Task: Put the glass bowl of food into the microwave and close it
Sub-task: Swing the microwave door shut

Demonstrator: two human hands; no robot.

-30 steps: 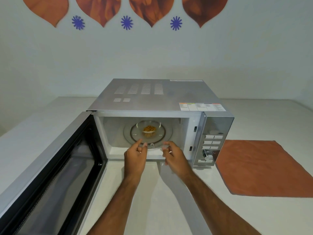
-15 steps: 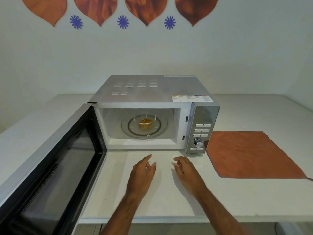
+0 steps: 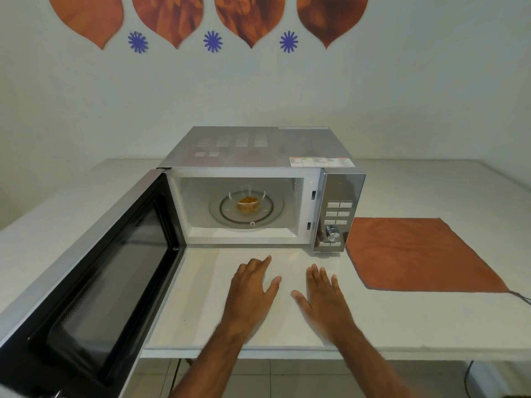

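Glass bowl [image 3: 246, 200] of orange-brown food centred on microwave [image 3: 258, 156] turntable, door [image 3: 94, 271] open, both hands' fingers [image 3: 260, 264] released, empty.

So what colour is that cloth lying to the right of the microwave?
The cloth is a rusty orange-brown with a darker edge, seen in the head view.

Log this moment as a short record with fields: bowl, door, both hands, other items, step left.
bowl: glass bowl of food sits on the turntable inside the microwave
door: microwave door swung wide open to the left
left hand: left hand open, empty, over the counter in front of the microwave
right hand: right hand open, empty, beside the left, apart from it
other items: orange cloth flat on the counter, right of the microwave
step left: close the door
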